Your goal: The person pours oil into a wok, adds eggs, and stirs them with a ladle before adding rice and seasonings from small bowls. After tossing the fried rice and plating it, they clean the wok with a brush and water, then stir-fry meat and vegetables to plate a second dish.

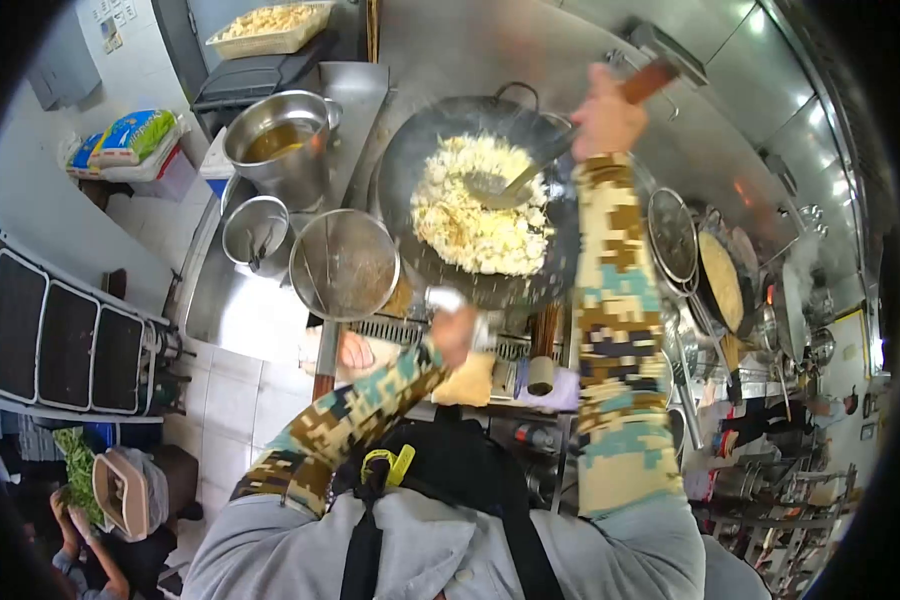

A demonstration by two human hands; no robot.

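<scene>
- Right hand (610,110) is wrapped snugly around the spatula (505,190), with the wooden handle (652,80) poking out past the fist. Blade's down in the food.
- Left hand (453,335) is pretty blurry, but looks bunched around a white cloth (445,298) by the near edge of the wok (440,120).
- Spatula should be stiff and a bit blade-heavy, I'd say. Grab the wood; the metal's probably hot.
- The pale chopped food (475,240) sits mid-wok, looks light, soft and easy to break, so go gently. Some bits look loose near the rim.
- Wok's likely heavy, maybe slick with oil. I'd only hold that rim through cloth.
- Big strainer (345,265) crowds the wok's left side, with the tall pot (280,135) and small pot (257,230) beyond it.
- Bamboo brush (542,360) stands at the near side between the arms, so watch your elbows.
- Steam hazes things a little, too.
</scene>
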